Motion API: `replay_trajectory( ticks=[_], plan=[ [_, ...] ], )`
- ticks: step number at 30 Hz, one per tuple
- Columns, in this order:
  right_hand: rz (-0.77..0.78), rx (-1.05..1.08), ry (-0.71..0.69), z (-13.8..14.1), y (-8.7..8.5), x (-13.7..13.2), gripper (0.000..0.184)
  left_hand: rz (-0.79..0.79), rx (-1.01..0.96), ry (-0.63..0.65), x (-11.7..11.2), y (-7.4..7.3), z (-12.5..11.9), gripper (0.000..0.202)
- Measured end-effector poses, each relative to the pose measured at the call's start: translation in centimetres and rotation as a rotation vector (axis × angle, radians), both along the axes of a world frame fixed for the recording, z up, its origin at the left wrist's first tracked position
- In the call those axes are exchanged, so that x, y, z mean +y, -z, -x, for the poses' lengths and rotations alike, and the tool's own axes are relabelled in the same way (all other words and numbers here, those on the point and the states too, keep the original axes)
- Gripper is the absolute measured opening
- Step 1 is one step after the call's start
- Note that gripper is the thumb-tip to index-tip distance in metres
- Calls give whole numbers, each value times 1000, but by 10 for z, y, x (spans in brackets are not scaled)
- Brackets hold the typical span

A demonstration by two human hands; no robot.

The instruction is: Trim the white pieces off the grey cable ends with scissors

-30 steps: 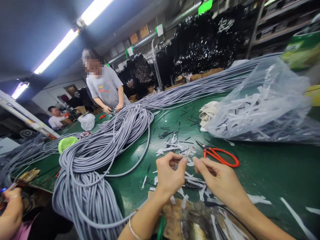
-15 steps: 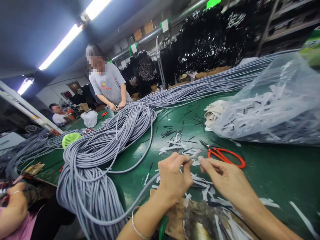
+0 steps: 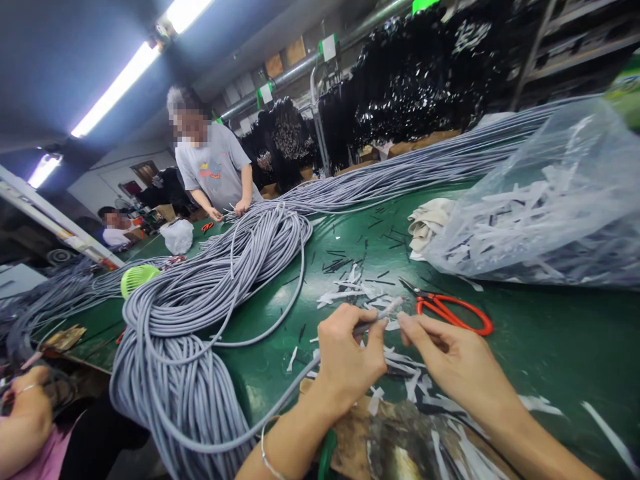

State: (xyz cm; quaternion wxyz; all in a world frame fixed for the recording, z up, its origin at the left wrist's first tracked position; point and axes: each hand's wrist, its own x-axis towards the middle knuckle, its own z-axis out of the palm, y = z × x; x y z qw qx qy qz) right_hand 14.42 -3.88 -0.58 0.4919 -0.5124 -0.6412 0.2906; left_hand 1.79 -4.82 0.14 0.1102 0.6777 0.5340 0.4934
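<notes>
My left hand (image 3: 347, 357) is closed around the end of a grey cable (image 3: 280, 403) that runs back under my wrist to the big coil (image 3: 200, 313). The cable's tip (image 3: 390, 309) sticks out past my thumb. My right hand (image 3: 445, 360) is pinched at that tip, fingers pressed together on something small I cannot make out. Both hands hover above the green table (image 3: 540, 333), over scattered white strips (image 3: 350, 290) and short black offcuts. Red-handled scissors (image 3: 445, 309) lie just beyond my right hand.
A clear plastic bag (image 3: 540, 207) of white strips fills the right side, a cloth (image 3: 430, 223) beside it. Long grey cable bundles (image 3: 425, 170) stretch across the table. A person in a grey shirt (image 3: 213, 170) works at the far end; another person's arm (image 3: 25, 427) is at lower left.
My hands have stayed together at the cable's end; the tip now pokes out further past my left thumb. The view has shifted slightly.
</notes>
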Motion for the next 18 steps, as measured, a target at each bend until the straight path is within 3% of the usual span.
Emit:
replay_trajectory(
  ticks=[8,18],
  plan=[
    [11,-20,9,-1,1,0,61,29,-37,-5,0,-1,0,9],
    [-32,-49,33,0,1,-1,61,-35,79,68,-1,1,1,11]
  ],
)
